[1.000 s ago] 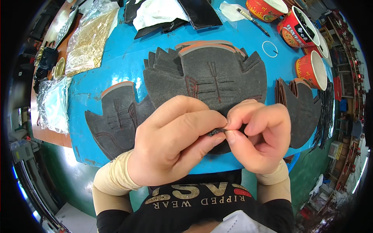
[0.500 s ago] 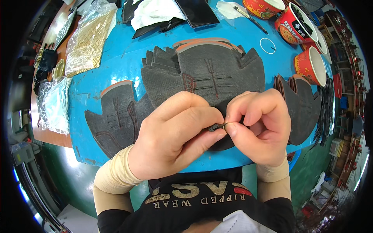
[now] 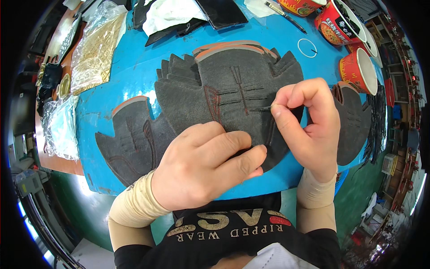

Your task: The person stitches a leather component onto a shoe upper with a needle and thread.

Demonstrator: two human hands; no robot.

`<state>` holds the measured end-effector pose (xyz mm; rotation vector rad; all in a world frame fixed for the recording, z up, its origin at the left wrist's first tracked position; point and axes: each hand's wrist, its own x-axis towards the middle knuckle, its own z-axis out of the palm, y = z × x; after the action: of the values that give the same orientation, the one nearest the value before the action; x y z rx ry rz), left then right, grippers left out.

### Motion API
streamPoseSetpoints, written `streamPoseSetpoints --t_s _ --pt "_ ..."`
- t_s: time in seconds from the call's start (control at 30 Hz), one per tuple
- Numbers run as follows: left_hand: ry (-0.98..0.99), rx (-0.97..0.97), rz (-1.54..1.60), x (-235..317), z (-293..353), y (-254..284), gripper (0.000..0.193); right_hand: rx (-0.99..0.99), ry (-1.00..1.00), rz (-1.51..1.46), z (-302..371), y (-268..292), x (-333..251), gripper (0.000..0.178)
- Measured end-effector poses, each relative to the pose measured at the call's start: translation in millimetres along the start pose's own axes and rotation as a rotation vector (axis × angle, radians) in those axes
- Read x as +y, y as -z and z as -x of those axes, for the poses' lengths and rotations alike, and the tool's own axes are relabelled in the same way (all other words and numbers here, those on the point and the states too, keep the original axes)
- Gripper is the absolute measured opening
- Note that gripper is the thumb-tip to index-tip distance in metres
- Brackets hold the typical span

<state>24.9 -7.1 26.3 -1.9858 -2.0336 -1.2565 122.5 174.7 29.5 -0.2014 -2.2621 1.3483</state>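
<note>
A stack of dark grey leather panels [image 3: 228, 78] with slits, reddish stitched lines and pointed side tabs lies on the blue table in front of me. My left hand [image 3: 208, 159] is closed over its lower part with the fingers curled in. Whatever those fingers hold is hidden beneath them. My right hand [image 3: 309, 121] is raised over the stack's right side, thumb and forefinger pinched on a thin dark strand [image 3: 265, 109], whose short end points left. Similar panels lie at the left [image 3: 134, 134] and the right [image 3: 351, 121].
Red paper tubs [image 3: 358, 71] stand at the far right, one filled with black pieces. Nearby lie a white ring [image 3: 307, 48], a pen-like tool [image 3: 286, 18] and hanging black cords [image 3: 378, 123]. Plastic bags [image 3: 94, 51] lie at the left; black sheets [image 3: 221, 13] lie at the back.
My hands were together, pinching a small dark braided piece between them. The right has moved up and away to the right; the left has turned palm-down over the panels, hiding that piece.
</note>
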Motion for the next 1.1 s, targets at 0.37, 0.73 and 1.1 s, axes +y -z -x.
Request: streamPoseSetpoints --t_s 0.37,0.73,1.1 --pt "-0.024 -0.008 -0.102 -0.9 2.2 -5.4 0.035 -0.148 -0.004 0.203 -1.1 1.3 0.0 0.024" --pt "-0.011 0.051 -0.145 -0.1 2.0 -4.9 0.035 -0.104 0.058 0.281 -2.3 0.4 -1.8 0.023" --pt "0.0 -0.001 -0.29 -6.8 -5.6 -7.3 0.032 -0.118 0.031 0.268 -3.0 0.6 -1.7 0.021"
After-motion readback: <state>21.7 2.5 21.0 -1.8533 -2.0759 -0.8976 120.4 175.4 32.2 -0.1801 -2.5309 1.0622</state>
